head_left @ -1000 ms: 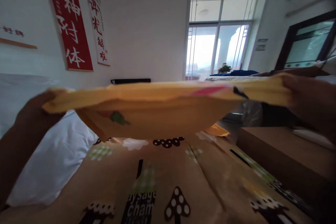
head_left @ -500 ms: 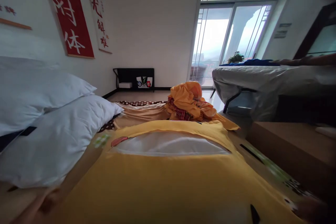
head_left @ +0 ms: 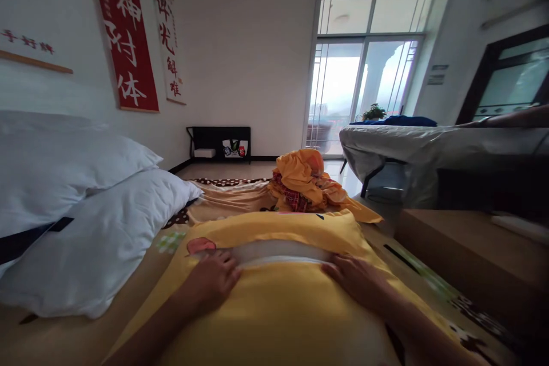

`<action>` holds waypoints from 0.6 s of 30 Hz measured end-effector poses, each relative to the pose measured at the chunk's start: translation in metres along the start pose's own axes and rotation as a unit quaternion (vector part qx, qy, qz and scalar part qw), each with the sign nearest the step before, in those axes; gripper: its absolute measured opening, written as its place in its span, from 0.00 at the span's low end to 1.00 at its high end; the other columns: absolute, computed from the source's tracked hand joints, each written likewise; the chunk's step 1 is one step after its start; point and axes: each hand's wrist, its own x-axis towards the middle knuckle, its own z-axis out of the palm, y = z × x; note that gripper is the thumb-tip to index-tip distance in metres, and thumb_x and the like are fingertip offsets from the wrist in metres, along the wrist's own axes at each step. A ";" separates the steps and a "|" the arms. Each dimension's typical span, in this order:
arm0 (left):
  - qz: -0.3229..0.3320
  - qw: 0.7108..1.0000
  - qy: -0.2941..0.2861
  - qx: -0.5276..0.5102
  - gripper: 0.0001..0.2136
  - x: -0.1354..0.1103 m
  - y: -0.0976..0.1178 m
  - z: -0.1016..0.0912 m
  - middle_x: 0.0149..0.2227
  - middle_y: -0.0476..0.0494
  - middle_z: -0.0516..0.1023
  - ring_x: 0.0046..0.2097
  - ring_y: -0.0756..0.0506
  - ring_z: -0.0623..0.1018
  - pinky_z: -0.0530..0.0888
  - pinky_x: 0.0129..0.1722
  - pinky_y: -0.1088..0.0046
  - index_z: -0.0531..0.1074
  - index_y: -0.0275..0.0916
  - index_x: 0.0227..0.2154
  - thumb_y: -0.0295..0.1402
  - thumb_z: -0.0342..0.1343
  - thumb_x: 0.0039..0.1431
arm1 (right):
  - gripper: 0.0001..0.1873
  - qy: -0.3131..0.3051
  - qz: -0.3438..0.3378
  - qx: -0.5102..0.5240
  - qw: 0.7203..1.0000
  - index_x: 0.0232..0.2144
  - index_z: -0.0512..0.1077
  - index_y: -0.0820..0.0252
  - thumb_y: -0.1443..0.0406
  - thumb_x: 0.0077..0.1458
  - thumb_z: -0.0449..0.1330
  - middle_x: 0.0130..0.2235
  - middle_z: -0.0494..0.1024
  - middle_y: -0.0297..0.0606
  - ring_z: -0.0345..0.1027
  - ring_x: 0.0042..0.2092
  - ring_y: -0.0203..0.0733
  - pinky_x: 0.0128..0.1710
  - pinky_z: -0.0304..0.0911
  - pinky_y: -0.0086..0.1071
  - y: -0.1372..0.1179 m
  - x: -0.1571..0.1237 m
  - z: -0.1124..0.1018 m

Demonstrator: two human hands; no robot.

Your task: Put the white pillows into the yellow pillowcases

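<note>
A yellow pillowcase (head_left: 278, 309) with a white patch lies spread flat on the bed in front of me. My left hand (head_left: 212, 280) rests palm down on its left part, fingers stretched out beside a red spot in the print. My right hand (head_left: 355, 277) lies flat on its right part, fingers spread toward the white patch. Neither hand holds anything.
Two white pillows (head_left: 86, 211) are stacked at the left against the wall. A heap of orange and red cloth (head_left: 306, 180) sits at the far end of the bed. A wooden bedside surface (head_left: 467, 251) stands at the right, a grey-covered table (head_left: 429, 143) beyond it.
One second ago both hands held the yellow pillowcase up in the air by its ends. It now lies flat on the bed, and both hands rest open on it.
</note>
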 end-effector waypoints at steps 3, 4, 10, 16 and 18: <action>-0.036 0.998 -0.041 0.016 0.23 -0.013 -0.014 0.002 0.40 0.40 0.77 0.44 0.40 0.75 0.67 0.44 0.60 0.74 0.39 0.33 0.43 0.35 0.67 | 0.31 -0.042 0.023 -0.060 0.997 0.30 0.76 0.62 0.49 0.65 0.41 0.34 0.78 0.47 0.72 0.41 0.51 0.43 0.60 0.39 0.016 -0.014 0.003; -0.048 0.998 -0.050 0.013 0.24 -0.015 -0.018 0.002 0.40 0.39 0.77 0.44 0.39 0.75 0.67 0.44 0.61 0.74 0.39 0.33 0.44 0.34 0.67 | 0.31 -0.051 0.019 -0.081 0.995 0.30 0.76 0.62 0.50 0.65 0.41 0.33 0.78 0.47 0.72 0.40 0.51 0.41 0.60 0.39 0.016 -0.018 0.002; -0.060 0.997 -0.026 -0.028 0.24 -0.015 -0.024 -0.001 0.38 0.41 0.79 0.43 0.42 0.76 0.67 0.44 0.65 0.74 0.40 0.31 0.42 0.33 0.68 | 0.33 -0.083 0.004 -0.098 0.992 0.31 0.78 0.61 0.49 0.65 0.40 0.33 0.78 0.48 0.73 0.37 0.50 0.36 0.59 0.36 0.000 -0.021 -0.021; -0.069 0.994 0.084 -0.019 0.08 0.002 -0.021 -0.041 0.40 0.41 0.75 0.43 0.45 0.74 0.68 0.43 0.72 0.70 0.38 0.36 0.29 0.47 0.57 | 0.27 -0.006 0.008 -0.098 0.995 0.31 0.76 0.63 0.55 0.64 0.42 0.34 0.78 0.50 0.73 0.39 0.51 0.37 0.60 0.37 0.013 0.004 -0.052; -0.083 0.993 0.081 0.029 0.17 0.013 -0.027 -0.041 0.48 0.38 0.72 0.50 0.42 0.71 0.66 0.51 0.69 0.68 0.35 0.45 0.27 0.51 0.49 | 0.19 0.045 0.054 -0.109 0.992 0.38 0.75 0.64 0.61 0.61 0.46 0.35 0.78 0.51 0.74 0.39 0.54 0.35 0.61 0.39 0.012 0.012 -0.049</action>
